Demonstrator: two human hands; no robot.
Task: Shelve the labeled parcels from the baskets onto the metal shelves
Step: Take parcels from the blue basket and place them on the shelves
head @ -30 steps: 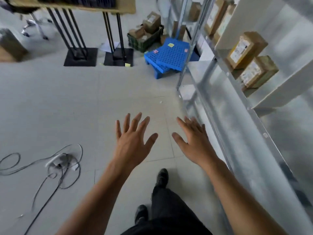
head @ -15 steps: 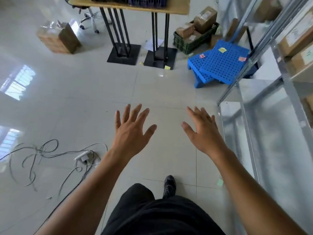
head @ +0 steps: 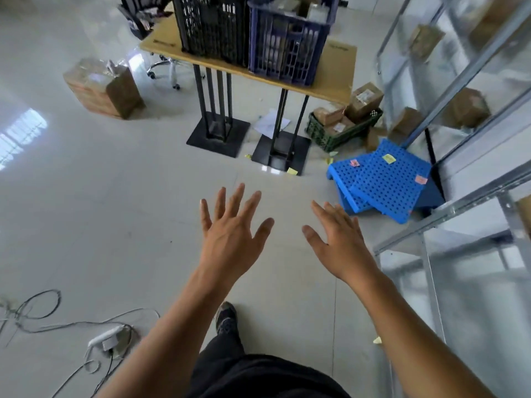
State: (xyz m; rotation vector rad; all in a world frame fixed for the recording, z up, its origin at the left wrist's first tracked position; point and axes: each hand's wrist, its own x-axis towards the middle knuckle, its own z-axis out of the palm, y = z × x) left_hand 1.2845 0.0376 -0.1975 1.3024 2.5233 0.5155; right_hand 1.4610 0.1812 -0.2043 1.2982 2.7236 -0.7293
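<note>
My left hand (head: 232,234) and my right hand (head: 337,242) are stretched out in front of me over the floor, fingers spread, holding nothing. Ahead, a black basket (head: 212,27) and a blue basket (head: 287,44) with parcels inside stand on a wooden table (head: 336,79). A green basket (head: 342,133) with several brown labeled parcels (head: 363,100) sits on the floor under the table's right end. The metal shelves (head: 459,81) rise at the right, with blurred brown parcels (head: 468,107) on them.
Blue perforated plastic panels (head: 385,182) lie on the floor by the shelf foot. A taped cardboard box (head: 103,87) stands far left, an office chair behind it. Cables and a power strip (head: 106,337) sprawl on the floor at lower left. The table's black bases (head: 218,136) stand ahead.
The view has lifted and turned toward the table, bringing the baskets on top into sight. Both hands stay spread and empty; I have stepped forward.
</note>
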